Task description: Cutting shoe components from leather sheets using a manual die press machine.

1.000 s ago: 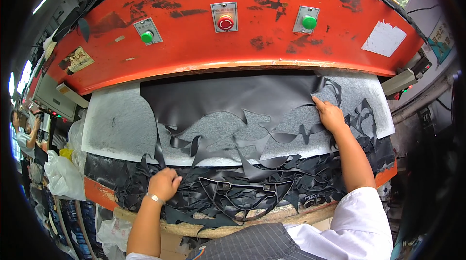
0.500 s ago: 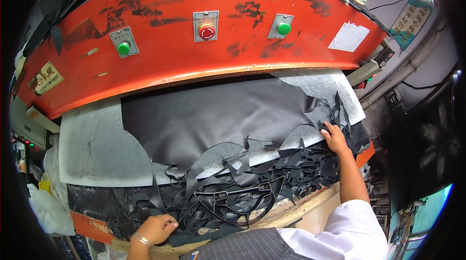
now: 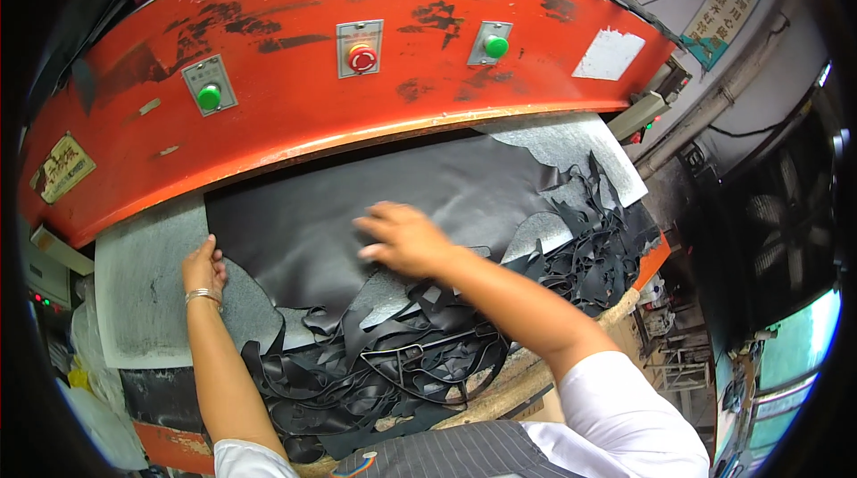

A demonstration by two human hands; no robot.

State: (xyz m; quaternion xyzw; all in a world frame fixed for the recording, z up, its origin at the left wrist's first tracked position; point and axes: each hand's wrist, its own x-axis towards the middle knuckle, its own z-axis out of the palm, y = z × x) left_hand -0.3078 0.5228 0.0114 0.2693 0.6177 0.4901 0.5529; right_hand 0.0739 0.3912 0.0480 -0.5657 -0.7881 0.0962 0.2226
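- Black leather-like sheet (image 3: 384,176) lies over the pale board (image 3: 147,286), far edge at the red machine (image 3: 277,90), ragged near edge by the scraps (image 3: 585,268).
- Handling, my guess: limp, fairly light, smooth face maybe slippery; narrow strips could tear.
- Best hold, I'd say: straight left edge or broad body, not the ragged side.
- My left hand (image 3: 203,271): fingertips at the sheet's left edge; can't tell if they're pinching.
- My right hand (image 3: 409,241): fingers apart, above mid-sheet, blurred; contact unclear. Sheet extends both sides of it.

Grey-white board (image 3: 147,299): 1 black leathery sheet (image 3: 295,215) spread on it, black scraps (image 3: 585,277) overlapping front edge.
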